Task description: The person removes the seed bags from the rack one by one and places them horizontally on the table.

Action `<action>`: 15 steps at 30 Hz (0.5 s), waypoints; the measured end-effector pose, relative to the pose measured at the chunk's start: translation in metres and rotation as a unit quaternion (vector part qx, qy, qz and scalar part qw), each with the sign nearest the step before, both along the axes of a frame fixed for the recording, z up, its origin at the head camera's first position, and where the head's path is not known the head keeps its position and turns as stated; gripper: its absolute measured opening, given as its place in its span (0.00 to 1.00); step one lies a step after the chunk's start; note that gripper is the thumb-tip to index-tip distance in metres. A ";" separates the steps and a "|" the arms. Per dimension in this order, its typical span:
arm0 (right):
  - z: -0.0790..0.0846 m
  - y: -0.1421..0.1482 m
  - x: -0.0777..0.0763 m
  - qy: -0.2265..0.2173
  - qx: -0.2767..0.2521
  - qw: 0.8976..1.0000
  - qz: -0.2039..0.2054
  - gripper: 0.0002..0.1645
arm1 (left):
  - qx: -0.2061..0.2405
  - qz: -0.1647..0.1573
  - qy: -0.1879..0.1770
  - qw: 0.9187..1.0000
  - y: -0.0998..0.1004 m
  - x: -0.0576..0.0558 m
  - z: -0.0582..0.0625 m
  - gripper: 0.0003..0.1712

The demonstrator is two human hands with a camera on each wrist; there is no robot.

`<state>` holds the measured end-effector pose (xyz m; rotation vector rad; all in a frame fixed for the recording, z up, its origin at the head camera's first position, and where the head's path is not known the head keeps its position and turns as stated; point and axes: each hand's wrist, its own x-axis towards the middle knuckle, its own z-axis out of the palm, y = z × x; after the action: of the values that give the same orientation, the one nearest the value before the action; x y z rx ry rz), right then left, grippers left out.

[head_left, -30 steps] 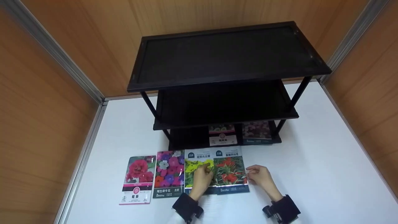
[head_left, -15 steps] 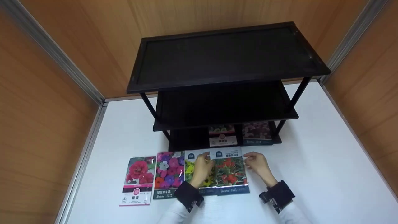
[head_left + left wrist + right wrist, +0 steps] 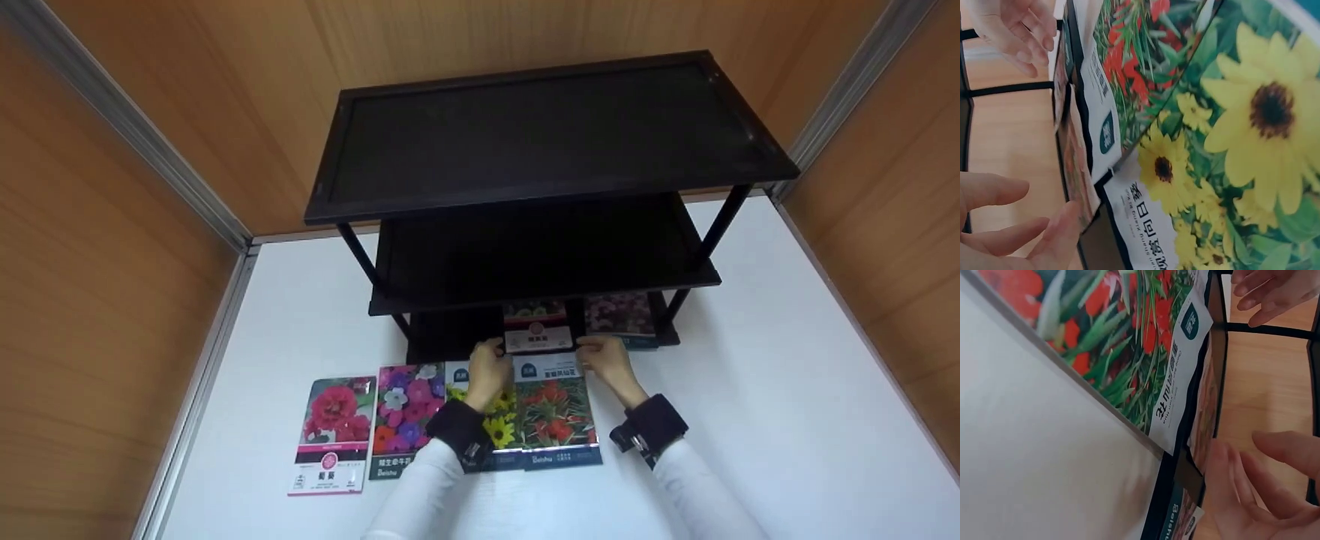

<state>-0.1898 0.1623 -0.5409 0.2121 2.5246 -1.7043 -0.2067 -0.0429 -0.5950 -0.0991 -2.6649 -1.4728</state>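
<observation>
My left hand (image 3: 487,373) is at the front left corner of a flower seed packet (image 3: 537,337) that lies on the rack's bottom shelf (image 3: 454,334). At the same packet's right corner is my right hand (image 3: 609,364). Both wrist views show fingers apart from thumb, with fingertips beside the packet's edges; whether they touch it I cannot tell. Beneath the hands on the table lie a yellow sunflower packet (image 3: 499,429), partly covered by my left hand and wrist, and a red-flower packet (image 3: 555,412) that overlaps it.
A black three-tier rack (image 3: 547,142) stands over the white table (image 3: 787,390). Another packet (image 3: 621,315) lies on the bottom shelf at right. Further left on the table are a purple-and-pink flower packet (image 3: 409,412) and a pink-flower packet (image 3: 335,420). Wooden panels (image 3: 525,30) enclose the table.
Both hands have moved forward, from the sunflower and red-flower packets to the front corners of the packet on the bottom shelf. The packets have not visibly moved.
</observation>
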 end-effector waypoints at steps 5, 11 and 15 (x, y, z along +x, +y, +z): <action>-0.001 -0.003 -0.012 0.063 0.016 0.998 0.005 0.16 | -0.020 0.017 0.062 0.998 -0.005 -0.054 -0.100 0.18; -0.028 -0.001 -0.035 0.160 -0.012 0.987 0.029 0.17 | 0.026 -0.011 0.040 0.999 -0.003 -0.070 -0.108 0.22; -0.099 0.013 -0.074 0.167 -0.038 0.985 0.025 0.14 | 0.015 0.019 0.007 1.000 0.003 -0.090 -0.136 0.24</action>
<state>-0.2636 0.1752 -0.6398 -0.1551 2.6514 -1.9559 -0.2970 -0.0395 -0.7308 -0.0565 -2.6172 -1.4960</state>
